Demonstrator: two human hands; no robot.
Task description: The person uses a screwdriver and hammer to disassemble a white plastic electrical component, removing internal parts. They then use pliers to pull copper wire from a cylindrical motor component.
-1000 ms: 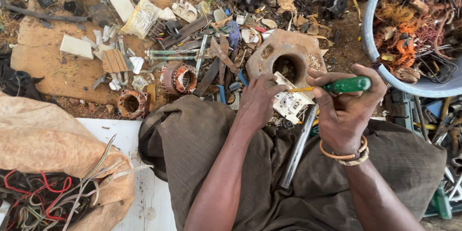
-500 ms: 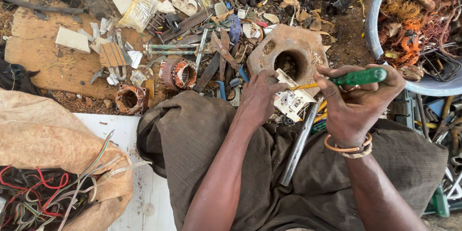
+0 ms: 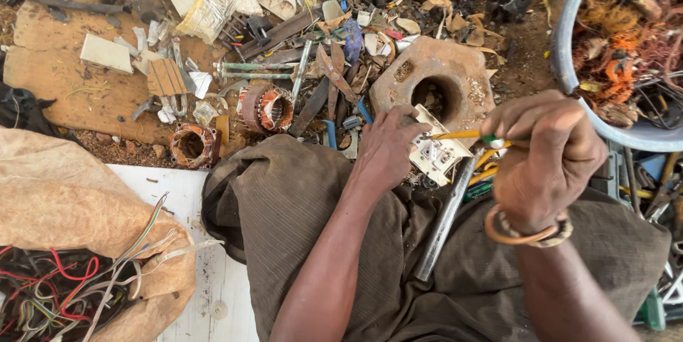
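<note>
We see our left hand (image 3: 388,148) closed in a grip on a small white electrical part (image 3: 435,150) just above our lap, at the picture's centre. Our right hand (image 3: 544,160), at three o'clock of the part, holds a yellow-shafted screwdriver (image 3: 462,134) in a closed grip, its tip touching the part. A rusty metal block with a round hole (image 3: 437,82) lies at twelve o'clock of the part. A metal rod (image 3: 445,221) rests across our lap at six o'clock.
</note>
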